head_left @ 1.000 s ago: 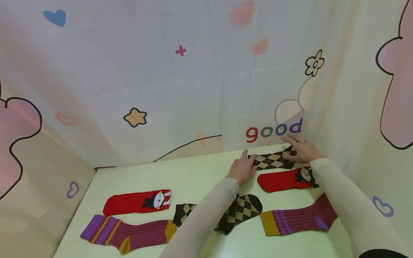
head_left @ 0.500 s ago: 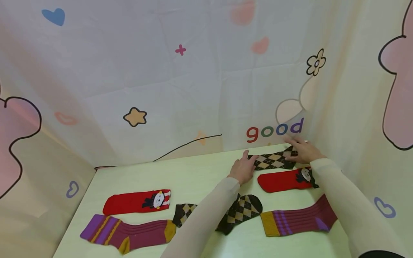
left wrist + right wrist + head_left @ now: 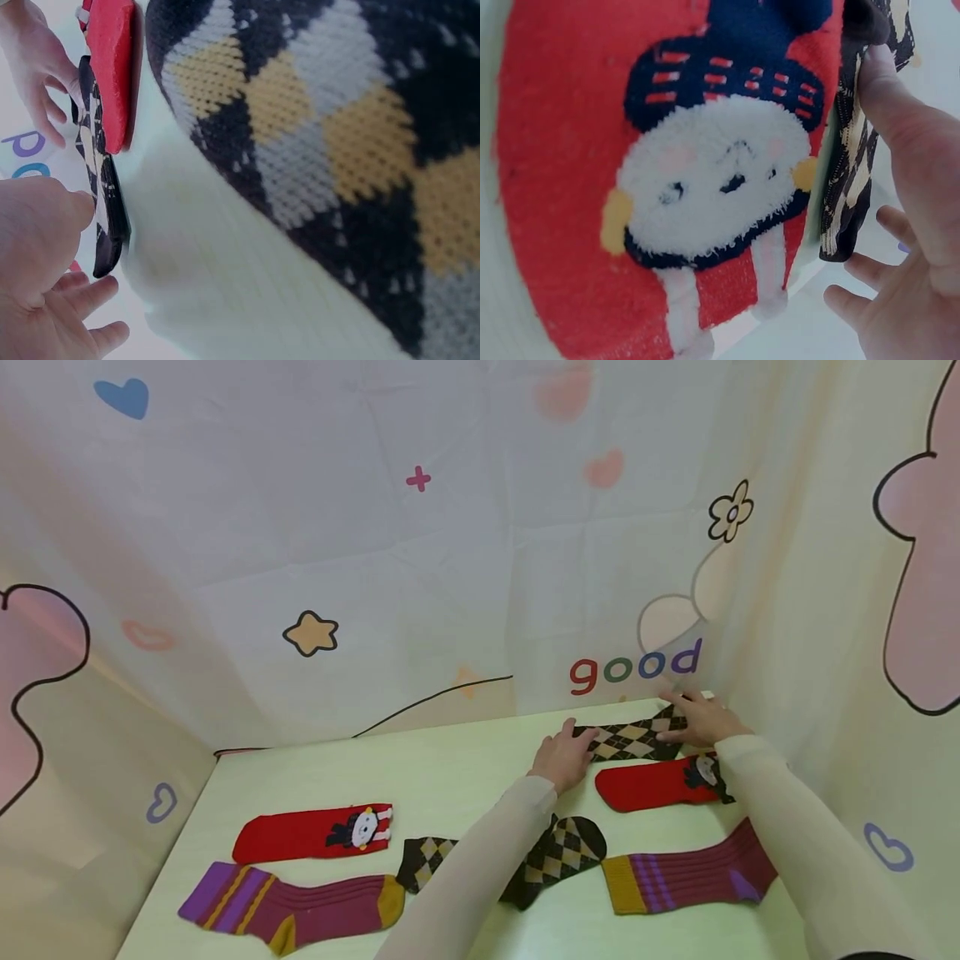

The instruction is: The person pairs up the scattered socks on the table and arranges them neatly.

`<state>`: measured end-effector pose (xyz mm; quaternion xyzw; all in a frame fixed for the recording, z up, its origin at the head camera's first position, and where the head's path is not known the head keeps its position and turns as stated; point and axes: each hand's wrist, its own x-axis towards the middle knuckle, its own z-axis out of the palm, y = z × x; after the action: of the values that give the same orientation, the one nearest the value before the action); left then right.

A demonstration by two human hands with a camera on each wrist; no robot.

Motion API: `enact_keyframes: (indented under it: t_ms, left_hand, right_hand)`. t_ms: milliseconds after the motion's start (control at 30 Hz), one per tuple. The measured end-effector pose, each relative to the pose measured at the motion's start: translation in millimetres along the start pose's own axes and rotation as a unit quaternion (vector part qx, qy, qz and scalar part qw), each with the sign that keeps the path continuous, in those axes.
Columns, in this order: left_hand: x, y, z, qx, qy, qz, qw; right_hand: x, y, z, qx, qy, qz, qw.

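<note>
A black, tan and grey argyle sock (image 3: 633, 742) lies flat at the far right of the table. My left hand (image 3: 562, 758) is at its left end, fingers spread and the thumb touching the sock's edge in the left wrist view. At the other end is my right hand (image 3: 705, 720), its thumb on the sock and its fingers extended beyond it. Just in front lies a red sock (image 3: 645, 787) with an animal face, partly covered by my right sleeve. A second argyle sock (image 3: 564, 853) sits nearer, partly behind my left forearm.
Another red sock (image 3: 292, 837) and a maroon and purple striped sock (image 3: 337, 910) lie at the left. A maroon sock with a mustard cuff (image 3: 690, 877) is at the near right. A printed curtain (image 3: 420, 568) rises behind the pale table (image 3: 442, 768).
Both hands stay at the ends of the far argyle sock, with hardly any movement. The whole head view has shifted very slightly.
</note>
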<state>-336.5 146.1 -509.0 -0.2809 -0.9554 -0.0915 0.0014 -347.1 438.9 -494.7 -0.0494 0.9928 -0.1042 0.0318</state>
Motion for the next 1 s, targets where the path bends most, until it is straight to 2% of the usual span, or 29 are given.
enact_keyframes:
  t_ms: [333, 500, 700, 1000]
  left_hand:
    - [2.2, -6.7, 9.7, 0.023, -0.009, -0.026, 0.9994]
    - [2.1, -7.6, 10.0, 0.037, -0.021, -0.020, 0.9989]
    - [3.8, -9.2, 12.6, 0.025, -0.035, -0.024, 0.9988]
    - [4.2, -8.8, 13.8, 0.040, -0.050, -0.033, 0.9974]
  right_hand:
    - [-0.8, -3.7, 1.5, -0.011, 0.000, 0.003, 0.9999]
    - [-0.4, -3.0, 0.9, -0.008, -0.001, 0.006, 0.9999]
    - [-2.9, -3.2, 0.0, 0.001, -0.022, 0.035, 0.9991]
    - [-4.2, -1.4, 1.5, 0.004, -0.039, 0.065, 0.9972]
